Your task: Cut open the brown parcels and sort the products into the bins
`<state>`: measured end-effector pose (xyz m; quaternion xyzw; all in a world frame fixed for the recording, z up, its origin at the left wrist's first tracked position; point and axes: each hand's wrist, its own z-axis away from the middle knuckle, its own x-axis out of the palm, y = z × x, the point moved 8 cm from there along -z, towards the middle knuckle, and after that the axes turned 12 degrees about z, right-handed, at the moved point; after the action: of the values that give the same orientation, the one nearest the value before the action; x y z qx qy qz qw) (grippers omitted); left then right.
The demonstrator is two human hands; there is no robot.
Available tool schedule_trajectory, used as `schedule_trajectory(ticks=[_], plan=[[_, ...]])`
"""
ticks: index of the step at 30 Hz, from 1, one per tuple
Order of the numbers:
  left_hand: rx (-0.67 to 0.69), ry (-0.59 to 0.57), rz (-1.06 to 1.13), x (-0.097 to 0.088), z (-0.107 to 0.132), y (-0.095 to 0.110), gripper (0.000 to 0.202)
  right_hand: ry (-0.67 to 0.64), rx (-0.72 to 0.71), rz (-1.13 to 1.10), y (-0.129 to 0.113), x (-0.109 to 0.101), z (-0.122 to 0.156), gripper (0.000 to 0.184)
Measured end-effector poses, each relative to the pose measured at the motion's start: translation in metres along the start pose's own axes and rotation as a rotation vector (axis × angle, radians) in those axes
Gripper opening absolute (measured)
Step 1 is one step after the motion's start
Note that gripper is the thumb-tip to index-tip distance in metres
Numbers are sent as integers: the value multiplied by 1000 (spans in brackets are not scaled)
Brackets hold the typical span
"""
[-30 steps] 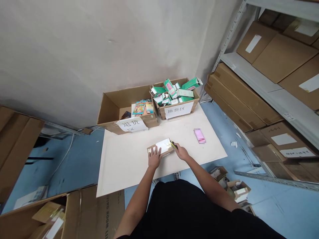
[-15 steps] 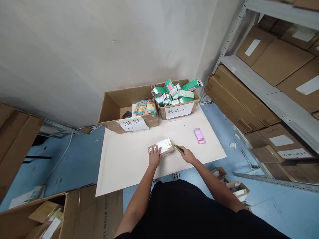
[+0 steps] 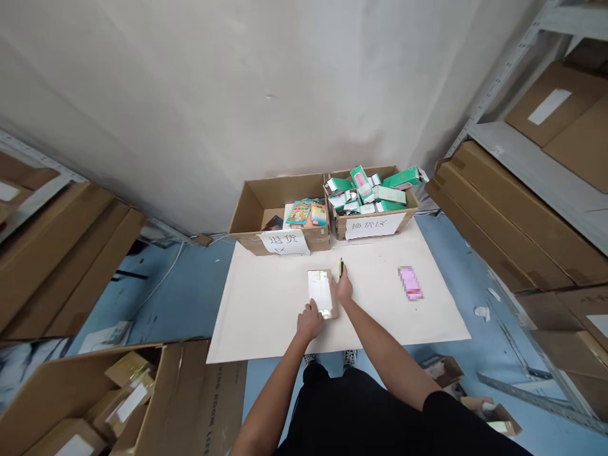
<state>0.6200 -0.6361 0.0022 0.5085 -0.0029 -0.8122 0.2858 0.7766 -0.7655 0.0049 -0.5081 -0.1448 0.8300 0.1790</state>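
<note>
A small brown parcel (image 3: pixel 322 292) with a white label lies lengthwise on the white tabletop (image 3: pixel 266 304). My left hand (image 3: pixel 309 322) presses on its near end, fingers bent over the edge. My right hand (image 3: pixel 344 286) rests against the parcel's right side and grips a yellow-and-black utility knife (image 3: pixel 341 267), its tip pointing away from me. A pink blurred object (image 3: pixel 410 282) lies on the table to the right, apart from both hands.
Two open cartons with paper labels stand at the table's far edge: the left one (image 3: pixel 266 206) holds colourful packs, the right one (image 3: pixel 375 209) is heaped with green-and-white boxes. Shelving with cartons (image 3: pixel 503 209) is on the right. Open cartons (image 3: pixel 118 399) sit on the blue floor at left.
The parcel has been turned from crosswise to lengthwise. My right hand came back against its right side with the knife. My head turned, shifting the whole view rightward.
</note>
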Motion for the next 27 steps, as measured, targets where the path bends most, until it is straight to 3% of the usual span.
schedule_trajectory(ticks=[3,5,8,10,12,14,19,22,24,27], plan=[[114,-16,-17,-8,-6,15,53,-35,-84,10,-29,-15,-16,88],[192,25,-72,-28,-22,24,59,6,-151,-13,-27,-23,-7,84],[395,-64,-173,-40,-47,39,90,90,-178,0,11,-18,30,81],[468,-142,-210,-36,-57,41,98,25,-111,60,46,1,54,86],[441,-139,-204,-31,-63,38,97,-18,-37,62,71,16,68,88],[356,-83,-189,-22,-63,35,95,-33,15,55,79,19,66,92],[46,-1,-230,13,-41,31,95,-12,14,36,56,-14,21,103],[32,26,-239,27,-26,38,81,1,-41,-10,57,-30,9,85],[43,59,-236,29,-21,39,75,14,-117,-59,67,-36,16,67],[47,100,-227,24,-17,36,73,-16,-244,-102,88,-35,38,55]])
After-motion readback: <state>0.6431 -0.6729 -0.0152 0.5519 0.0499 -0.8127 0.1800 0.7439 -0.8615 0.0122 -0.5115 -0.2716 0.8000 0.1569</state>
